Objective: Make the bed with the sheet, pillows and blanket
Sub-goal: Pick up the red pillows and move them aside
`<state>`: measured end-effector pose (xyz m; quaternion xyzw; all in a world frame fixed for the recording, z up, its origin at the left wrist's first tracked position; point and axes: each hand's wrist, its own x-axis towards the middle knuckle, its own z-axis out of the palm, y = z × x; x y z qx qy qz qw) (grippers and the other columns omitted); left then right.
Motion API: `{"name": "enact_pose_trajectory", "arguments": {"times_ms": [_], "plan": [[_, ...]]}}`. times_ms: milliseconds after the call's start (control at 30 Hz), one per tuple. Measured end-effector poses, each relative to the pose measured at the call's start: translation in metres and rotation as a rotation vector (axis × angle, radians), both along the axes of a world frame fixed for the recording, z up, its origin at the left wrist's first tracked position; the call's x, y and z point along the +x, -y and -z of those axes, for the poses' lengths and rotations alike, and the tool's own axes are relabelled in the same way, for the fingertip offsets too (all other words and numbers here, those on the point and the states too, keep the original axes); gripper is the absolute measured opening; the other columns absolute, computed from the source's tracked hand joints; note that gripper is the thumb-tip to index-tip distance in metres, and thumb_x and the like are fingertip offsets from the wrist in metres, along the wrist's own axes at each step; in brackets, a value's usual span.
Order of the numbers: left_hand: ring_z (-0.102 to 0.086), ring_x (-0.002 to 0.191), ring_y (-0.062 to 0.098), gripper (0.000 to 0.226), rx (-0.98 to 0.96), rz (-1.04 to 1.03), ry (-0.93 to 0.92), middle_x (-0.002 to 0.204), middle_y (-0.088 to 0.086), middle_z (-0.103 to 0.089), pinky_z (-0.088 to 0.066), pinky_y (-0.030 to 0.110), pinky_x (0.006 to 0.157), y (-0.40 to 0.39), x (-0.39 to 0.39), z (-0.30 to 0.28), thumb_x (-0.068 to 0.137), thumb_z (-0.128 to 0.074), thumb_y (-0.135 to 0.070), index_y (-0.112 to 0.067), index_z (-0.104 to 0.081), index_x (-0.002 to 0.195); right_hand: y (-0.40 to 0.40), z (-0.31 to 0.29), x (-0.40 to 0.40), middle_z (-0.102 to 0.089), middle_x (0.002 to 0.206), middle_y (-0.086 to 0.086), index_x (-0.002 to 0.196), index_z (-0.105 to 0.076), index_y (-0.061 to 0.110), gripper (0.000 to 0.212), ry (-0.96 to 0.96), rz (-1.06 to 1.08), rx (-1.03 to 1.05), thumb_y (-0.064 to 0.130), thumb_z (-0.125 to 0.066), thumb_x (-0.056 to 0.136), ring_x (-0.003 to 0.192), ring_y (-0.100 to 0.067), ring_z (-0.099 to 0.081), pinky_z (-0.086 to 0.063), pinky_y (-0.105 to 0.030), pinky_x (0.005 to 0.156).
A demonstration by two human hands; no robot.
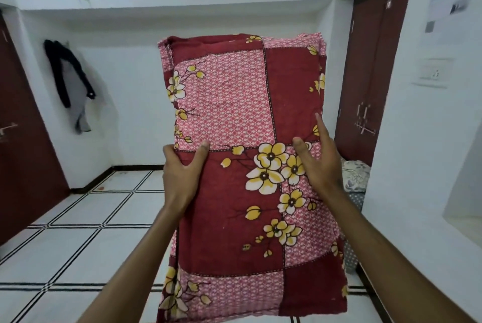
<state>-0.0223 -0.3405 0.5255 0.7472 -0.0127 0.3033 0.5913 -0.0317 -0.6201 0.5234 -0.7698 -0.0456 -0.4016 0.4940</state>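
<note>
A person stands in a white room, holding a folded red floral sheet point(250, 161) upright at arm's length, filling the centre of the view. The left hand point(180, 168), at about eight o'clock from the centre, grasps the sheet's left edge, thumb on the front and fingers curled behind. The right hand point(317, 158), at about three o'clock, presses flat against the front with fingers straight, gripping nothing. A tiled floor point(86, 218) lies at seven o'clock, a dark red door point(375, 75) at two o'clock, and patterned bedding point(356, 176) shows at four o'clock, just behind the sheet's right edge. The bed itself is not clearly in view. The step appears to be carrying the sheet over for unfolding. It should go best with both edges firmly held, so the layers do not slip apart early.
</note>
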Motion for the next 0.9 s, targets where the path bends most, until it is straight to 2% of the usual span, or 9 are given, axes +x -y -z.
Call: {"name": "enact_pose_trajectory", "arguments": {"times_ms": [133, 200, 400, 533, 667, 700, 900], "plan": [[-0.064, 0.097, 0.015, 0.069, 0.007, -0.001, -0.05, 0.103, -0.012, -0.063, -0.053, 0.045, 0.093, 0.02, 0.107, 0.004, 0.074, -0.062, -0.077, -0.021, -0.047, 0.111, 0.018, 0.004, 0.114, -0.05, 0.147, -0.005, 0.156, -0.023, 0.048, 0.089, -0.046, 0.012, -0.02, 0.083, -0.049, 0.078, 0.133, -0.02, -0.049, -0.044, -0.045, 0.107], [-0.064, 0.098, 0.015, 0.063, 0.011, -0.013, -0.055, 0.104, -0.013, -0.062, -0.053, 0.045, 0.094, 0.026, 0.166, 0.001, 0.079, -0.064, -0.073, -0.022, -0.047, 0.111, 0.026, 0.002, 0.175, -0.049, 0.148, -0.004, 0.156, -0.023, 0.048, 0.088, -0.071, 0.006, -0.003, 0.083, -0.048, 0.079, 0.131, -0.015, -0.048, -0.044, -0.042, 0.106], [-0.064, 0.094, 0.015, 0.067, 0.009, -0.023, -0.076, 0.102, -0.008, -0.064, -0.053, 0.045, 0.093, 0.039, 0.33, 0.002, 0.074, -0.061, -0.078, -0.022, -0.047, 0.108, 0.04, 0.008, 0.338, -0.05, 0.146, -0.001, 0.155, -0.023, 0.048, 0.083, -0.073, -0.016, 0.005, 0.078, -0.051, 0.083, 0.122, -0.003, -0.043, -0.04, -0.031, 0.098], [-0.064, 0.096, 0.018, 0.063, 0.024, -0.013, -0.076, 0.104, -0.007, -0.064, -0.053, 0.046, 0.092, 0.053, 0.443, 0.013, 0.08, -0.063, -0.074, -0.022, -0.047, 0.111, 0.054, 0.019, 0.446, -0.049, 0.145, -0.001, 0.155, -0.023, 0.049, 0.077, -0.077, -0.013, 0.01, 0.072, -0.053, 0.089, 0.121, -0.004, -0.043, -0.04, -0.033, 0.1], [-0.064, 0.099, 0.019, 0.067, 0.025, 0.035, -0.098, 0.107, -0.008, -0.064, -0.053, 0.047, 0.094, 0.067, 0.571, 0.023, 0.075, -0.061, -0.079, -0.025, -0.047, 0.112, 0.066, 0.025, 0.562, -0.049, 0.143, -0.001, 0.156, -0.023, 0.047, 0.077, -0.106, 0.025, 0.016, 0.069, -0.053, 0.089, 0.119, -0.004, -0.043, -0.038, -0.03, 0.097], [-0.064, 0.1, 0.02, 0.069, 0.024, 0.049, -0.093, 0.108, -0.007, -0.064, -0.053, 0.048, 0.094, 0.076, 0.623, 0.021, 0.074, -0.061, -0.08, -0.024, -0.047, 0.112, 0.074, 0.024, 0.607, -0.049, 0.143, -0.001, 0.156, -0.023, 0.047, 0.077, -0.088, 0.054, 0.025, 0.069, -0.053, 0.089, 0.12, -0.004, -0.043, -0.038, -0.029, 0.097], [-0.064, 0.102, 0.021, 0.073, 0.05, 0.125, -0.117, 0.108, -0.006, -0.064, -0.052, 0.048, 0.096, 0.113, 0.779, 0.011, 0.071, -0.058, -0.084, -0.024, -0.048, 0.111, 0.107, 0.023, 0.747, -0.048, 0.147, 0.0, 0.155, -0.023, 0.048, 0.082, -0.107, 0.112, 0.058, 0.08, -0.048, 0.084, 0.128, -0.005, -0.043, -0.041, -0.037, 0.108]]}}
